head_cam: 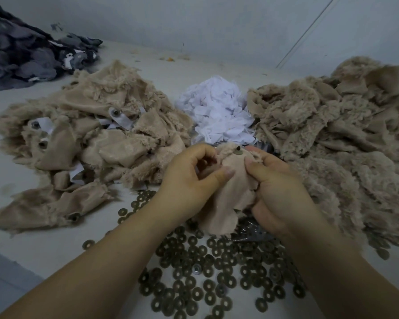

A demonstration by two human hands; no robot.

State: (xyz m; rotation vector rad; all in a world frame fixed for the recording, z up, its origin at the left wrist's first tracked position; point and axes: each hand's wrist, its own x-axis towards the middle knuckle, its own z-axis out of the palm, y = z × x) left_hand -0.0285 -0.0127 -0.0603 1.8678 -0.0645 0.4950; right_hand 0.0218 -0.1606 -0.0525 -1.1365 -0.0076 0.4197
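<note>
I hold a small beige plush fabric piece [228, 194] between both hands at the middle of the view, its smooth back facing me. A dark metal stud with a round washer [238, 151] pokes up through its top. My left hand [189, 180] pinches the fabric's left edge with thumb and curled fingers. My right hand [279, 187] grips its right side, thumb pressed on the cloth just below the stud. Below my hands lie several dark ring washers [194, 272] scattered on the table.
A heap of beige plush pieces with studs and white tabs [90, 134] lies at the left. Another beige plush heap [332, 134] fills the right. White fabric scraps [217, 111] sit piled behind my hands. Dark grey fabric [21, 49] lies at the far left corner.
</note>
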